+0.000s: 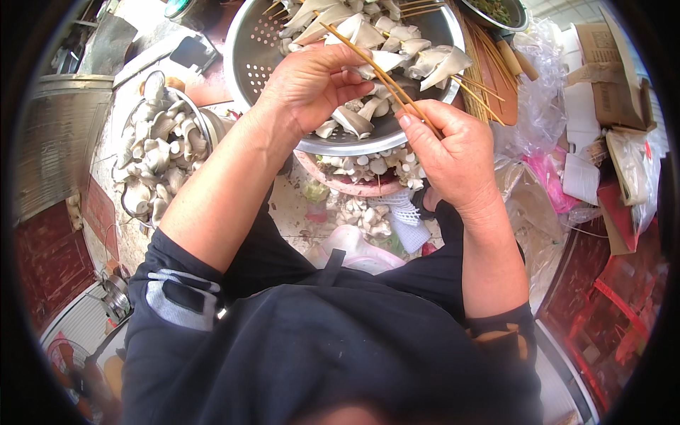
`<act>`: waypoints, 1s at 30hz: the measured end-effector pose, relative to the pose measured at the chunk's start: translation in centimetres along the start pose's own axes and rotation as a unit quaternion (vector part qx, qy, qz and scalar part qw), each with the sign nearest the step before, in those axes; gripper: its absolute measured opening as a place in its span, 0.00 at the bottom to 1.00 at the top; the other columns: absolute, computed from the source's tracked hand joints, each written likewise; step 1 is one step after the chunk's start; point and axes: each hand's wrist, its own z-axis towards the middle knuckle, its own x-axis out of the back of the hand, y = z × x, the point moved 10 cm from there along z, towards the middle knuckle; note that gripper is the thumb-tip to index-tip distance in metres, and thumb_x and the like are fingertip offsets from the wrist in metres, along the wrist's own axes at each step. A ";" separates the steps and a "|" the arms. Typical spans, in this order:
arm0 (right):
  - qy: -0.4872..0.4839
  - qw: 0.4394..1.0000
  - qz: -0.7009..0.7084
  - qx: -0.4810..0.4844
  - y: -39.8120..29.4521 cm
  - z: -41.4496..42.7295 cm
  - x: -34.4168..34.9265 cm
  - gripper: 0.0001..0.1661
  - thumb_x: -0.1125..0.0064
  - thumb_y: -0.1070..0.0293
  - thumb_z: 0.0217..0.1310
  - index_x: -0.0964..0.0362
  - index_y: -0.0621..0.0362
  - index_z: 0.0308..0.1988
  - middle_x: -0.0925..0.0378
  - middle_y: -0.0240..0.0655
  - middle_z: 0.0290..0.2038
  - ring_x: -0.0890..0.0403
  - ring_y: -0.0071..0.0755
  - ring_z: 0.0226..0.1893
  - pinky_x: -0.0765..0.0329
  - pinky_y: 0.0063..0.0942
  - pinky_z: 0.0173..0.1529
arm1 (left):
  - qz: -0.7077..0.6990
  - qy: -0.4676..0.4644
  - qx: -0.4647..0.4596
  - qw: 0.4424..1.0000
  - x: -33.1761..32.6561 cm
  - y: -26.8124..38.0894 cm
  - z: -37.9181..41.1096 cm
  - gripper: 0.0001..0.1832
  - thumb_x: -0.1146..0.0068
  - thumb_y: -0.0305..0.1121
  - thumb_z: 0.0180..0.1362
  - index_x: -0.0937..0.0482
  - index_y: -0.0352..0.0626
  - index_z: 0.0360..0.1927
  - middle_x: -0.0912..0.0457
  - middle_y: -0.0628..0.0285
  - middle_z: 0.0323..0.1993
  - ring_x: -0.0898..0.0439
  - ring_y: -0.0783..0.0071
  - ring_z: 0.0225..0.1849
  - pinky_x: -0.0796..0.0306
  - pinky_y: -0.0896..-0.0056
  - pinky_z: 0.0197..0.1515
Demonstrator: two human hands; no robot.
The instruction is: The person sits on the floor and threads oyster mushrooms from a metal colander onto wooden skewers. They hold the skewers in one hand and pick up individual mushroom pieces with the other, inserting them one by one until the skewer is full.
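Observation:
Two thin bamboo skewers (383, 76) slant across the front of me, their lower ends pinched between the thumb and fingers of my right hand (451, 149). My left hand (308, 85) is by their upper part, fingers curled and apart, its thumb tip close to or against them. Under both hands is a large metal colander (340, 147) with holes in its wall. Inside it lie oyster mushrooms threaded on skewers (425, 61), sharp ends sticking out to the right. Loose oyster mushrooms (353, 119) lie nearer me in the colander, partly hidden by my hands.
A container heaped with oyster mushrooms (159, 149) stands to the left. Below the colander is a pink basin (345, 186) of mushrooms. Bare skewers (491, 50) lie at right, beside clear plastic bags (542, 79) and cardboard (613, 79). A phone-like dark object (192, 53) lies upper left.

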 end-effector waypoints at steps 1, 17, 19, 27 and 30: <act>0.000 1.000 0.002 0.000 0.0 0.0 0.0 0.08 0.43 0.68 0.55 0.23 0.60 0.33 0.23 0.40 0.23 0.22 0.34 0.22 0.27 0.27 0.29 | 0.004 0.009 -0.002 1.000 0.1 0.0 -0.1 0.07 0.40 0.27 0.52 0.24 0.38 0.34 0.23 0.60 0.31 0.23 0.74 0.30 0.22 0.65 0.43; 0.113 0.987 0.093 -0.061 3.0 0.6 6.1 0.11 0.44 0.67 0.59 0.22 0.65 0.37 0.26 0.24 0.23 0.29 0.16 0.24 0.32 0.19 0.30 | 0.142 0.003 0.033 0.989 -0.2 -0.4 -0.1 0.16 0.43 0.33 0.55 0.27 0.37 0.45 0.21 0.55 0.39 0.22 0.73 0.31 0.25 0.69 0.41; 0.117 0.986 0.089 -0.075 3.6 0.7 6.8 0.12 0.43 0.67 0.59 0.22 0.65 0.37 0.26 0.23 0.23 0.30 0.16 0.24 0.32 0.19 0.30 | 0.145 0.001 0.032 0.989 -0.3 -0.4 -0.1 0.15 0.43 0.33 0.56 0.27 0.37 0.45 0.21 0.55 0.39 0.22 0.74 0.30 0.25 0.70 0.41; 0.066 0.991 0.001 -0.119 5.3 0.8 7.9 0.12 0.43 0.66 0.57 0.22 0.64 0.35 0.29 0.24 0.21 0.33 0.14 0.23 0.34 0.19 0.28 | 0.164 0.014 0.033 0.986 0.2 -0.4 0.4 0.15 0.43 0.33 0.57 0.27 0.36 0.45 0.21 0.56 0.39 0.22 0.74 0.30 0.25 0.72 0.40; 0.048 0.987 -0.015 -0.152 6.0 0.7 7.8 0.12 0.43 0.65 0.56 0.22 0.64 0.34 0.29 0.24 0.21 0.33 0.14 0.23 0.34 0.19 0.27 | 0.187 0.011 0.032 0.982 0.0 -0.4 0.3 0.14 0.44 0.33 0.57 0.27 0.38 0.45 0.21 0.57 0.38 0.22 0.75 0.30 0.25 0.73 0.39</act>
